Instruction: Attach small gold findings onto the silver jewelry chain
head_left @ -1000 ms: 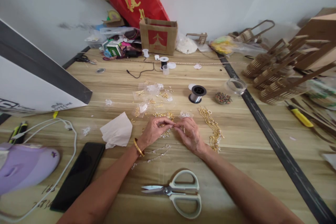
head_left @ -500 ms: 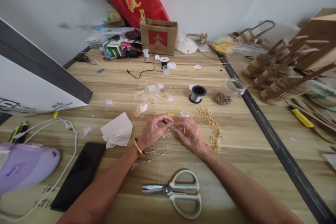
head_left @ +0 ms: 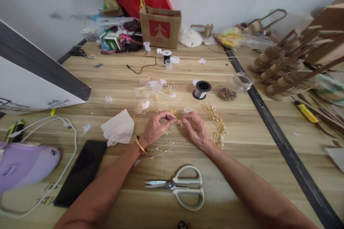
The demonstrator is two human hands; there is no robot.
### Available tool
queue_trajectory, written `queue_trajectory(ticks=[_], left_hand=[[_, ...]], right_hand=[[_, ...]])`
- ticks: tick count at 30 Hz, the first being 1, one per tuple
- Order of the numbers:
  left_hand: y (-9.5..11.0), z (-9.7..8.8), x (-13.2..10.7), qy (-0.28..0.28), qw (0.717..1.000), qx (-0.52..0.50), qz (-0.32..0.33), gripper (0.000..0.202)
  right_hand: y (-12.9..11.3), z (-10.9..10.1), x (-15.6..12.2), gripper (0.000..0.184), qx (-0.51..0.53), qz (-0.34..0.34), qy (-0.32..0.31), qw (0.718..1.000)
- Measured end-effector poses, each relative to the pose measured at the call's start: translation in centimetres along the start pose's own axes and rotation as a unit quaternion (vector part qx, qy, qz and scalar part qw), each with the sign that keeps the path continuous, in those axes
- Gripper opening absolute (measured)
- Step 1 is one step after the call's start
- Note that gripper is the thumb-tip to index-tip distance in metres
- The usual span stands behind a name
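Observation:
My left hand (head_left: 156, 127) and my right hand (head_left: 195, 128) meet over the middle of the wooden table (head_left: 242, 157), fingertips pinched together on a small gold jewellery piece (head_left: 179, 122) too small to name exactly. A gold bangle sits on my left wrist. A pile of gold chains (head_left: 218, 127) lies just right of my right hand. A thin silver chain (head_left: 157, 150) lies under my left wrist. Loose gold findings and small clear bags (head_left: 150, 91) are scattered just beyond my fingers.
Scissors (head_left: 180, 187) lie near the front edge. A black phone (head_left: 80, 171), a white tissue (head_left: 118, 128), a white cable and a purple object (head_left: 24, 164) are at left. A wire spool (head_left: 201, 89), a bead dish (head_left: 228, 94), a glass jar (head_left: 242, 80) and wooden baskets (head_left: 285, 71) stand at right.
The camera tilted down slightly, so everything sits a little higher in view. My fingertips stayed pinched together over the gold pieces, shifting only slightly.

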State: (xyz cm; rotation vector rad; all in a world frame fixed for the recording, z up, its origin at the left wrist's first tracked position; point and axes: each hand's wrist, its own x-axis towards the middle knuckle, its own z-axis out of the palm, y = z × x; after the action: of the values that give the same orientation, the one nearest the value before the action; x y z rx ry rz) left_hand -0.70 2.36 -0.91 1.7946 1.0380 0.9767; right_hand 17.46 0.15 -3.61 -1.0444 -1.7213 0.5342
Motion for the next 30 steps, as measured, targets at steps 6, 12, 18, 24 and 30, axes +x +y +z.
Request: queue_trajectory(ticks=[6, 12, 18, 24, 30], left_hand=[[0.67, 0.55, -0.13, -0.035, 0.995, 0.069, 0.058, 0.010], [0.22, 0.53, -0.02, -0.023, 0.994, 0.089, 0.054, 0.014], [0.01, -0.07, 0.20, 0.011, 0.997, 0.072, 0.018, 0.012], [-0.02, 0.12, 0.18, 0.019, 0.998, 0.053, 0.026, 0.010], [-0.22, 0.39, 0.08, 0.008, 0.998, 0.053, 0.025, 0.010]], right_hand=[[0.15, -0.13, 0.11, 0.015, 0.016, 0.032, 0.012, 0.999], [0.26, -0.17, 0.09, 0.016, 0.027, 0.053, 0.004, 0.998], [0.37, 0.09, -0.08, 0.023, 0.007, 0.019, -0.027, 0.999], [0.37, 0.36, -0.21, 0.018, -0.040, -0.064, -0.050, 0.996], [0.89, 0.58, -0.38, 0.006, -0.047, -0.072, -0.045, 0.995]])
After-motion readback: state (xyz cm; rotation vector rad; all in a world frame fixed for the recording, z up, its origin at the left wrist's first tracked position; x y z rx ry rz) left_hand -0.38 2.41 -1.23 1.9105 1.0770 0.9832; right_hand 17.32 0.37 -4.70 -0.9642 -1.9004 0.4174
